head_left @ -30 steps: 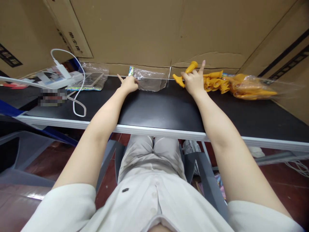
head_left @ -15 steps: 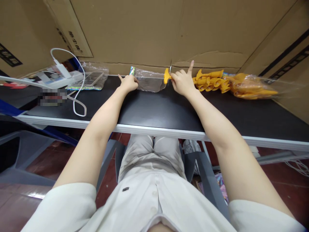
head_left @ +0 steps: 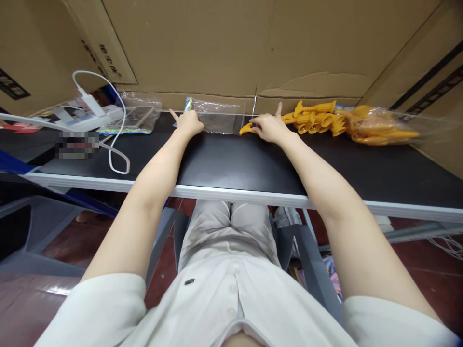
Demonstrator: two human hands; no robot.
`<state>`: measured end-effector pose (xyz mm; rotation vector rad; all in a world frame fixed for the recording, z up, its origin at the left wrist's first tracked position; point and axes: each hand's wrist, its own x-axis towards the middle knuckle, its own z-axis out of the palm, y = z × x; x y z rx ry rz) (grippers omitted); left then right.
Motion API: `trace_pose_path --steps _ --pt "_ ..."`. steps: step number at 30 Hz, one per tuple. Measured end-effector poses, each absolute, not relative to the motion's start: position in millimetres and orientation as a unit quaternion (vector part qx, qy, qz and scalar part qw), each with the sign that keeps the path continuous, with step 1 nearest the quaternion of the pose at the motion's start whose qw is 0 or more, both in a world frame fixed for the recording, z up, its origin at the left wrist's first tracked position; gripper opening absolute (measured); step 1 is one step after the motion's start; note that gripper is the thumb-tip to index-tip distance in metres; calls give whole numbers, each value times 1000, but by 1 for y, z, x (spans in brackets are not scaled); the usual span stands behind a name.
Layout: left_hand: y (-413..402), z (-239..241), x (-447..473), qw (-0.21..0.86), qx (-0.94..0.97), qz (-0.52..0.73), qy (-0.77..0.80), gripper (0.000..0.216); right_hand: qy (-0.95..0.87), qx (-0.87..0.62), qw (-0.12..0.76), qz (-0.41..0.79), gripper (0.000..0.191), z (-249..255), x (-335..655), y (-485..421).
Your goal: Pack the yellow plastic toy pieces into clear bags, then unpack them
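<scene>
My left hand (head_left: 190, 124) is closed on the left end of a clear plastic bag (head_left: 221, 120) with a colourful printed strip. The bag lies flat toward the back of the black table. At the bag's right end, my right hand (head_left: 269, 127) pinches a yellow-orange plastic piece (head_left: 246, 128), its flared tip pointing left. Fingers hide the rest of that piece, and I cannot tell whether it touches the bag. Just right of this hand lies a pile of similar yellow plastic pieces (head_left: 320, 120) with cup-shaped ends.
A clear bag packed with yellow pieces (head_left: 379, 130) lies at the right. Left of me are another clear bag (head_left: 141, 118), a white power strip (head_left: 97, 118) and a looped white cable (head_left: 126, 164). Cardboard (head_left: 202, 48) walls the table's back edge.
My left hand and the bag have shifted slightly left. My right hand has come a little lower and left, and the yellow piece has turned from upright to lying over leftward.
</scene>
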<state>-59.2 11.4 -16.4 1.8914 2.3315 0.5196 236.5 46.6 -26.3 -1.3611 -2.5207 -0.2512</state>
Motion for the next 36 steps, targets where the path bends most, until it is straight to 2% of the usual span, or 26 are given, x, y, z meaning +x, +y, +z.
trace_pose_path --steps 4,7,12,17,25,32,36 --pt "11 -18 -60 49 614 174 768 89 -855 -499 111 -89 50 -22 252 58" --pt "11 -20 -60 28 606 178 775 76 -841 -533 64 -65 60 -16 264 65" --pt "14 -25 -55 -7 610 204 766 57 -805 -594 1 4 49 -2 266 53" --pt "15 -26 -34 4 659 214 721 46 -798 -599 64 13 44 11 262 38" --pt "9 -32 1 29 705 203 679 40 -808 -549 213 5 40 5 259 43" --pt "6 -29 5 7 703 167 691 40 -818 -536 154 139 39 -10 251 45" --pt "0 -26 10 -6 714 138 686 45 -802 -552 128 189 32 -11 250 41"
